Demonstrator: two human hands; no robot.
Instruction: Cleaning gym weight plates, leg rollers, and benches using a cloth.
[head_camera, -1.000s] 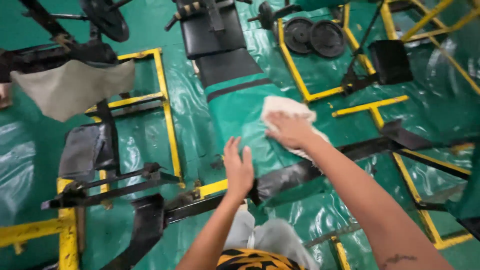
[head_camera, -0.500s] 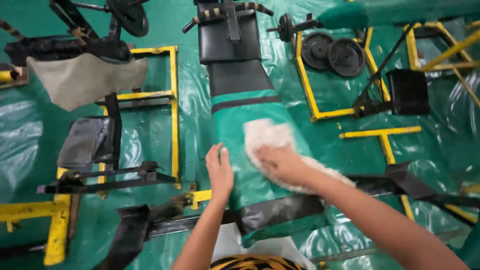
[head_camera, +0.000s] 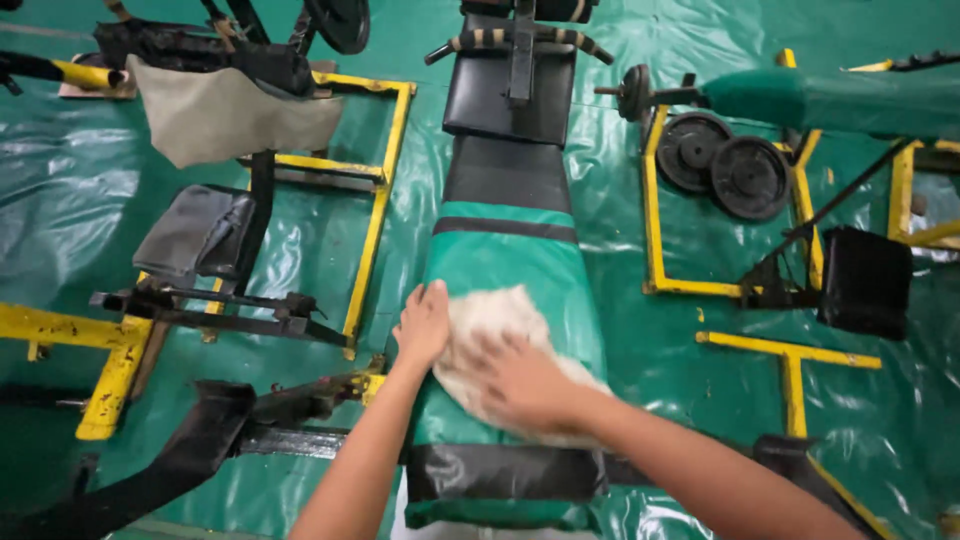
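Observation:
A long padded bench (head_camera: 505, 255) with green and black covering runs away from me in the middle of the view. A cream fluffy cloth (head_camera: 485, 320) lies on its green part. My right hand (head_camera: 525, 380) presses flat on the cloth with fingers spread. My left hand (head_camera: 424, 325) rests on the bench's left edge, touching the cloth's left side, fingers together and extended.
Green plastic sheeting (head_camera: 60, 215) covers the floor. Yellow and black frames (head_camera: 375, 215) stand to the left with a grey pad (head_camera: 200, 232) and a beige cloth (head_camera: 225, 118). Two black weight plates (head_camera: 725, 165) and a black pad (head_camera: 865, 280) sit to the right.
My right hand has drawn the cloth down the bench toward me and leftward. My left hand has shifted to the bench's left edge beside the cloth. My view has swung, centring the bench.

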